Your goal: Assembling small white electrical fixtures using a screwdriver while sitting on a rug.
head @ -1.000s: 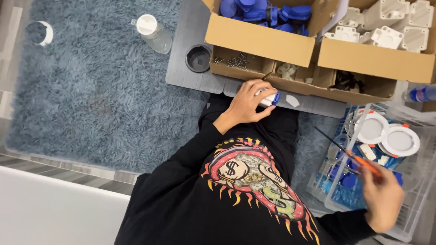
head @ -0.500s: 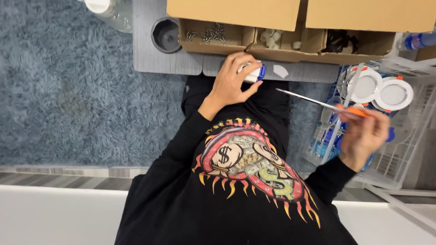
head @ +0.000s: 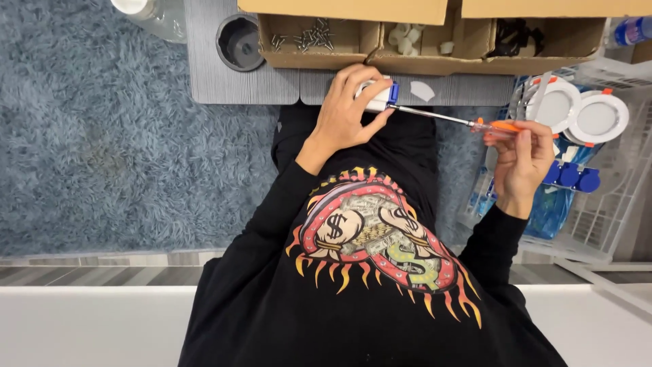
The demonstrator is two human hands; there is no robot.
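Head view, left hand (head: 350, 112) gripping white-blue part (head: 377, 97), right hand (head: 521, 160) holding screwdriver (head: 462, 121), tip touching part

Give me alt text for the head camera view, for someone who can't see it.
Seen from above, the left hand grips a small white and blue part while the right hand holds an orange-handled screwdriver with its tip at it. Cardboard trays of screws sit beyond.
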